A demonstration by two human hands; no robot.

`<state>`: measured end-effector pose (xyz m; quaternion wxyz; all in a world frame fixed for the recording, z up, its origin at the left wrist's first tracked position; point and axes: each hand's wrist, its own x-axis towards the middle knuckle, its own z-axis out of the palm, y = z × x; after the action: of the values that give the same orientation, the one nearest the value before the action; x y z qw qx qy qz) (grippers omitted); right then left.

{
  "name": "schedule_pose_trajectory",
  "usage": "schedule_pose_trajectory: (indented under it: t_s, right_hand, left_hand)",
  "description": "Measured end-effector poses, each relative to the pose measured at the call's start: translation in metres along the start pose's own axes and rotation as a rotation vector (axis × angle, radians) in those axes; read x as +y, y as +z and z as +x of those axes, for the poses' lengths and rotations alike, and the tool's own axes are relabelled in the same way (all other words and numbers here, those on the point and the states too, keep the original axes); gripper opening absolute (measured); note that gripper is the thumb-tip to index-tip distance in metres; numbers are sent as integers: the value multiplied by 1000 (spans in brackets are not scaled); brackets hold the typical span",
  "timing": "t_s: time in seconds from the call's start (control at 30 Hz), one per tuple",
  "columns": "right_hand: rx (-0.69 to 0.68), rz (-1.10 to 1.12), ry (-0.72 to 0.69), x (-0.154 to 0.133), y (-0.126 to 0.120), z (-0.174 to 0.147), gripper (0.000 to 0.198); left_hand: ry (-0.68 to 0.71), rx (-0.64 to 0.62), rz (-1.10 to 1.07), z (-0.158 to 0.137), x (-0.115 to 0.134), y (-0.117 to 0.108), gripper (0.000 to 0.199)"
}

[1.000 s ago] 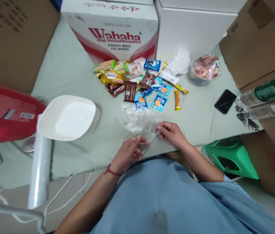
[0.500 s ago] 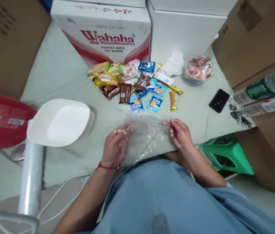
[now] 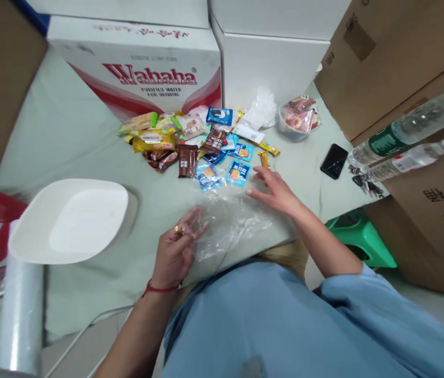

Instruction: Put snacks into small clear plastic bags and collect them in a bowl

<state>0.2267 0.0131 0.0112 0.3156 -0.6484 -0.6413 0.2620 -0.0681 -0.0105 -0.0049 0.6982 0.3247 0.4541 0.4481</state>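
A clear plastic bag (image 3: pixel 225 223) lies crumpled at the near edge of the cloth-covered table. My left hand (image 3: pixel 176 247), with a ring and a red cord at the wrist, holds the bag's left edge between its fingers. Over the bag's far right part is my right hand (image 3: pixel 275 194), open and holding nothing, its fingers stretched toward the snacks. Closest to it are a blue snack packet (image 3: pixel 238 172) and a small yellow-orange packet (image 3: pixel 264 160), partly hidden by the fingers. A second blue packet (image 3: pixel 208 177) and a brown cocoa packet (image 3: pixel 187 161) lie just beyond the bag.
More wrapped snacks (image 3: pixel 153 139) are heaped before a Wahaba-style white carton (image 3: pixel 146 68). A white bowl (image 3: pixel 68 220) and a plastic film roll (image 3: pixel 22 310) are left. At right are a tub of snacks (image 3: pixel 295 123), a phone (image 3: pixel 334 161), keys (image 3: pixel 367 185) and water bottles (image 3: pixel 406 131).
My right hand has let go of the bag's right edge, opened and reached forward toward the snacks. The bag has slumped flatter. The camera view has shifted.
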Motion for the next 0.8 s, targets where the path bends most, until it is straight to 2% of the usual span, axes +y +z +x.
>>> schedule_pose_trajectory:
  t_s: [0.07, 0.13, 0.17, 0.23, 0.33, 0.4, 0.47, 0.57, 0.63, 0.67, 0.73, 0.8]
  right_hand:
    - [-119, -33, 42, -4, 27, 22, 61]
    - [-205, -58, 97, -4, 48, 34, 35]
    - [-206, -62, 118, -2, 55, 36, 22]
    - [-122, -44, 146, 4, 61, 34, 15]
    - [46, 28, 188, 16, 55, 24, 20]
    - [93, 58, 208, 23, 49, 17, 23]
    - [101, 77, 219, 28, 46, 11, 25]
    - [107, 93, 240, 29, 47, 5, 25]
    - [109, 106, 254, 25, 48, 4, 24]
    - [105, 121, 260, 23, 49, 4, 24]
    - [87, 163, 277, 19, 48, 5, 24]
    - [66, 201, 308, 19, 46, 5, 25]
  left_hand:
    - [0, 34, 60, 0, -2, -6, 31]
    - [-18, 125, 113, 0, -4, -15, 37]
    - [-27, 180, 132, -1, -4, -21, 39]
    - [-44, 284, 177, -3, -4, -35, 41]
    - [-72, 384, 324, -7, -2, -53, 46]
    - [-42, 427, 488, -12, 0, -58, 54]
    - [107, 469, 690, -17, 2, -57, 57]
    - [535, 527, 1038, -21, 8, -48, 44]
    - [784, 423, 1251, -18, 11, -41, 32]
    - [846, 315, 1347, -15, 11, -39, 32]
    - [813, 51, 1489, -4, 10, -37, 42]
    - [642, -131, 1562, 9, 7, -39, 56]
